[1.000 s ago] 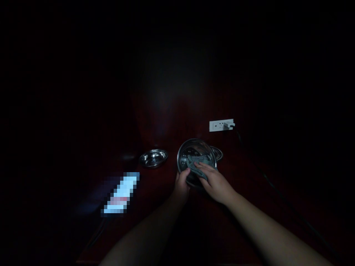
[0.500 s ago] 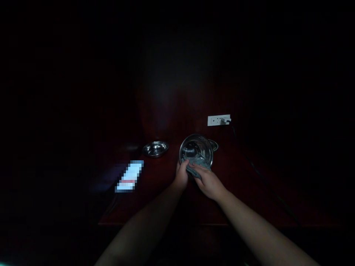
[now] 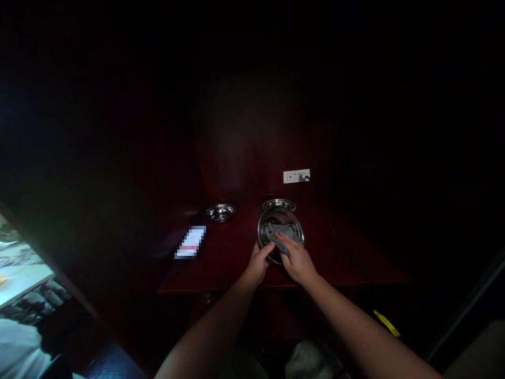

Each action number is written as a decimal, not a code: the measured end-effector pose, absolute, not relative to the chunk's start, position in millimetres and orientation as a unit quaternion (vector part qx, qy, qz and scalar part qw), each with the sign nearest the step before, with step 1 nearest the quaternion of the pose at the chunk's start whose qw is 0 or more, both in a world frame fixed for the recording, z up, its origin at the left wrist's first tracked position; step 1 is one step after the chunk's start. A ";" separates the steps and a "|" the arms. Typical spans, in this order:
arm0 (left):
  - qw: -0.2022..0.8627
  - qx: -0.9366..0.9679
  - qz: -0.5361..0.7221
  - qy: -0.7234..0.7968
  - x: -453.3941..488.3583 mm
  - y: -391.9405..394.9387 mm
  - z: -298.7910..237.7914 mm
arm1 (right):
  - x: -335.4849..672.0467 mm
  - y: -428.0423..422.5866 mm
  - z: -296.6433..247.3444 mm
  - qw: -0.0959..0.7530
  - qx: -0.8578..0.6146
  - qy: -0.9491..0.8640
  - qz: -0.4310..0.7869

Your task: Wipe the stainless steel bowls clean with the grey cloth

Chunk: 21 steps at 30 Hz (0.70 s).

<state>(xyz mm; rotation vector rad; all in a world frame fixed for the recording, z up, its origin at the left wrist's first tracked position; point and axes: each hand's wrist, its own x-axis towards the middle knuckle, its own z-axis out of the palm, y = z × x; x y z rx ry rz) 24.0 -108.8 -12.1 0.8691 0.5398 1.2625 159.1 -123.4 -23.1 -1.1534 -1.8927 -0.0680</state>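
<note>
A shiny metal bowl (image 3: pixel 273 217) is tilted toward me above the front part of the table. My left hand (image 3: pixel 257 266) grips its lower left rim, with the thumb over the edge. Inside it lies a grey cloth (image 3: pixel 291 231), which my right hand (image 3: pixel 299 259) presses against the inner wall. The right fingers lie over the cloth, and part of the bowl's base is hidden by them. Just behind the held bowl sits a second shiny metal dish (image 3: pixel 279 203), partly covered by it. To the left, another shallow metal bowl (image 3: pixel 221 212) rests upright.
A phone-like lit screen (image 3: pixel 191 242), blurred out, lies on the left of the dark red table (image 3: pixel 232 258). A white socket (image 3: pixel 296 176) with a plug is on the back wall, its dark cord (image 3: pixel 331 226) running right. A yellow strip (image 3: pixel 386 323) shows low right.
The cloth and my right hand have moved farther into the bowl. The bowl tips more upward, uncovering more of the dish behind. The view has shifted, bringing a bright area in at left.
</note>
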 end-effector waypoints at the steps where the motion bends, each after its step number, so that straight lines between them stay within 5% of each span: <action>1: 0.687 0.389 0.566 0.239 23.6 -110.7 -12.4 | 156.7 -124.3 -23.5 0.448 -0.465 -0.764 -0.021; 21: 0.673 0.363 0.579 0.282 20.5 -99.2 -14.2 | 130.6 -137.5 -17.8 0.423 -0.447 -0.787 0.054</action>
